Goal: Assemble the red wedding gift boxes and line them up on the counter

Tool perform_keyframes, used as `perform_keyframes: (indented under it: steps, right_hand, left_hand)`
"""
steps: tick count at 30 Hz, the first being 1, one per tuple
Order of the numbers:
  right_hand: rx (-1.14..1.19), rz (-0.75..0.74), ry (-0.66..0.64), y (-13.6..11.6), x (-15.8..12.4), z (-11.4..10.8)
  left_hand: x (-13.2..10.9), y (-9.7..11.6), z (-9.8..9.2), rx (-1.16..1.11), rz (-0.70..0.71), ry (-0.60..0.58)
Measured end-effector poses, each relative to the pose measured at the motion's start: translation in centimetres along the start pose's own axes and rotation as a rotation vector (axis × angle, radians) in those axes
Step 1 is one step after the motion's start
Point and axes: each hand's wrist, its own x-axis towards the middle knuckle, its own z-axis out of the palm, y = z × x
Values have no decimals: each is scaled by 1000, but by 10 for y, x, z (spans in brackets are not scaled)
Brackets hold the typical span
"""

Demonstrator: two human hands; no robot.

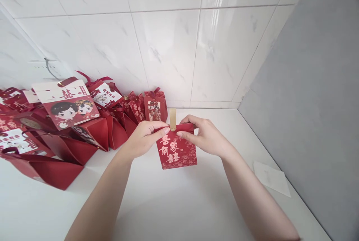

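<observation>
White paper (271, 178) at 4 o'clock; at 6, near centre, left hand (147, 136) and right hand (206, 135) pinch a red gift box (183, 155) by its top; piled boxes (74, 146) at 9; tiled wall (165, 46) at 12

The far side of the gold-strapped box (183, 160) is hidden, as are most fingers of the left hand (142, 138) and right hand (209, 136), behind its top edge; the fine print beside its large characters is too small to read; left of the box, the heap of red boxes (70, 149) is cut off by the picture's edge, its rear pieces partly covered by nearer ones; right of the box, faint marks on the white sheet (272, 178) cannot be made out; nearer than the box, both forearms (109, 192) leave the bottom edge.
</observation>
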Motion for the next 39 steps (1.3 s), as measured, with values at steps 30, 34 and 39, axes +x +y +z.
perform_keyframes:
  steps: [30, 34, 39]
  right_hand:
    - [153, 66, -43, -10, -1, 7]
    - [138, 81, 23, -13, -2, 11]
    - [103, 93, 109, -13, -3, 14]
  left_hand:
    - [-10, 9, 2, 119, 120, 213]
    - [-9, 7, 3, 65, 105, 187]
    - [-8, 10, 8, 67, 116, 151]
